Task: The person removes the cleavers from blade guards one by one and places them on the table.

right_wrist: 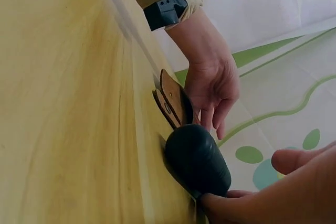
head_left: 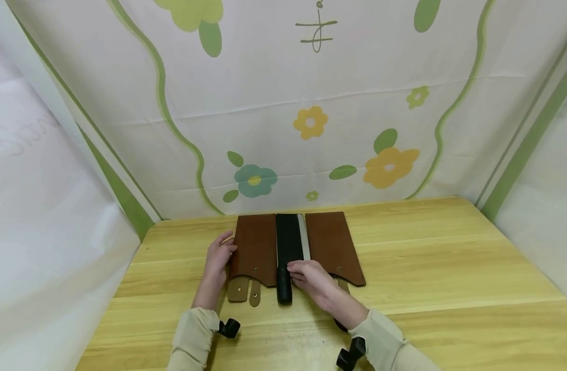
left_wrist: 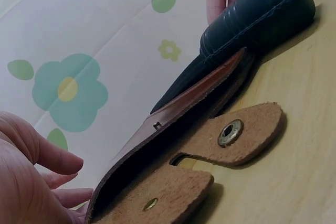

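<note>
Lying with its blade toward the far edge of the bench [head_left: 432, 263], the black cleaver [head_left: 289, 239], in the head view, is looking heavy and stiff, best gripped by its handle [head_left: 284, 293]; left wrist: the relaxed left hand [left_wrist: 26, 174] is touching the sheath [left_wrist: 207, 137] beside it; right wrist: the straight-fingered right hand [right_wrist: 294, 192] is touching the handle.

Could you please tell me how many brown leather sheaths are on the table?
2: one sheath left of the black knife, beside the left hand; another sheath right of it, lower end partly hidden by the right hand.

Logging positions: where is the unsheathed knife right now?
In the lower middle of the head view, the unsheathed knife lies between the left brown sheath and the right brown sheath, right hand at its handle.
</note>
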The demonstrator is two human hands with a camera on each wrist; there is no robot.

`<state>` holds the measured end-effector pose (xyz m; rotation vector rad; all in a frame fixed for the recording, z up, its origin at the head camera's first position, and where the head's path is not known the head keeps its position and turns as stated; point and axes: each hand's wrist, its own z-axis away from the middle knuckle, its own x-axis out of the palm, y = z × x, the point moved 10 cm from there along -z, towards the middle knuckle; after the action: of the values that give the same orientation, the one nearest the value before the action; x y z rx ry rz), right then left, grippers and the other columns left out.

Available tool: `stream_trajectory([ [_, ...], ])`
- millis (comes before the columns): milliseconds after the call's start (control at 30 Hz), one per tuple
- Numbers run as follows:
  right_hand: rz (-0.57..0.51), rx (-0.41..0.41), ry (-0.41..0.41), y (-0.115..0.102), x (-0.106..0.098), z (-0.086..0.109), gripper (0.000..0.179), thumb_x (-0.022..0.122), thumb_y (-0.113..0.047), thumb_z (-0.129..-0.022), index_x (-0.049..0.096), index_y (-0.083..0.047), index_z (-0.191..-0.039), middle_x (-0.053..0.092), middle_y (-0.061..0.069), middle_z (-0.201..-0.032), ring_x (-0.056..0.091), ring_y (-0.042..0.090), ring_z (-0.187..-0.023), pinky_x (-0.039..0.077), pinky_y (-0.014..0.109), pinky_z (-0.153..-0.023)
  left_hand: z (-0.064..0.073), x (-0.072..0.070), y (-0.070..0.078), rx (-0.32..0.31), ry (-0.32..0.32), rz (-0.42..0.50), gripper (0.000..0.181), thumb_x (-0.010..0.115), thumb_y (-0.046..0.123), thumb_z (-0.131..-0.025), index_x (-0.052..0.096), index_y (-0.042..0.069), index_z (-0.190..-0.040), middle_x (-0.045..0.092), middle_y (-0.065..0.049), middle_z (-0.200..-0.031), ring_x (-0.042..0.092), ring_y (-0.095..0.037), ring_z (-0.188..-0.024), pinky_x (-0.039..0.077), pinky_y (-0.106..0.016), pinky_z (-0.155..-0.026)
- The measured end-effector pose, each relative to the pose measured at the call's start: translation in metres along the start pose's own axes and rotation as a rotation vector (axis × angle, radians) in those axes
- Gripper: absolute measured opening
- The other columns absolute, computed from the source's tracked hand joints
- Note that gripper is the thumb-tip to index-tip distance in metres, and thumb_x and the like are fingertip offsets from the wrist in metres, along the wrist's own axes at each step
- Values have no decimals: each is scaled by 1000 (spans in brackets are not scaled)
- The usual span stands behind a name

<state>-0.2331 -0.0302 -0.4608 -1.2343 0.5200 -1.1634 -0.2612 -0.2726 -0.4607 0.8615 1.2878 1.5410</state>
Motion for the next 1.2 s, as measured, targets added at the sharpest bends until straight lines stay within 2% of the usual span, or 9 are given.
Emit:
stream_trajectory([
  [133,50,18,26,-3,-6,2,41,53,-7,-104,51,18,-136,53,32,-141,51,44,-132,40,54,-113,0,1,2,-4,9,-27,55,48,-5,-101,38,-7,-155,36,-32,-158,33,-43,-147,27,-54,-121],
  [267,73,23,40,-10,-14,3,39,53,-10,-104,55,15,-134,54,30,-137,53,43,-128,48,54,-106,0,3,6,2,12,-66,53,49,-1,-102,40,-6,-154,37,-29,-158,32,-43,-147,26,-55,-121],
  [400,87,-1,11,-22,-22,3,42,50,-11,-106,50,15,-139,50,33,-143,50,47,-132,49,55,-104,0,4,10,6,4,-75,53,48,3,-103,38,-6,-155,35,-30,-158,33,-44,-146,26,-56,-120],
  [500,84,-30,-3,-34,-33,1,44,49,-13,-108,47,15,-142,51,33,-145,51,45,-133,49,52,-105,3,5,15,8,1,-89,54,47,5,-104,36,-5,-156,28,-29,-162,27,-45,-149,23,-58,-121],
  [633,59,-64,-12,-51,-50,1,46,48,-16,-109,46,14,-144,59,29,-139,57,42,-129,50,47,-104,9,6,26,34,33,-118,55,46,10,-106,34,-2,-158,18,-24,-168,18,-43,-153,22,-58,-121],
  [700,52,-74,-18,-58,-58,1,46,47,-16,-109,48,13,-144,63,28,-135,61,40,-126,52,45,-102,11,9,34,63,57,-123,54,46,10,-106,36,-1,-158,19,-23,-168,17,-41,-154,22,-56,-122],
  [900,28,-101,-34,-75,-73,3,41,46,-16,-109,52,13,-138,69,25,-124,69,32,-113,57,40,-95,14,34,58,157,70,-87,48,49,8,-104,46,-4,-150,38,-23,-159,34,-40,-146,31,-54,-118],
  [1067,19,-113,-46,-79,-82,8,37,46,-17,-110,57,10,-132,74,15,-112,72,26,-104,58,37,-92,19,57,60,162,60,-20,38,50,8,-106,54,-5,-141,51,-22,-147,48,-36,-133,41,-53,-111],
  [1200,5,-117,-46,-78,-88,9,34,46,-17,-110,61,8,-128,75,10,-103,73,22,-99,59,35,-89,20,77,60,166,44,22,31,50,7,-106,59,-4,-133,56,-23,-140,53,-35,-127,45,-52,-107],
])
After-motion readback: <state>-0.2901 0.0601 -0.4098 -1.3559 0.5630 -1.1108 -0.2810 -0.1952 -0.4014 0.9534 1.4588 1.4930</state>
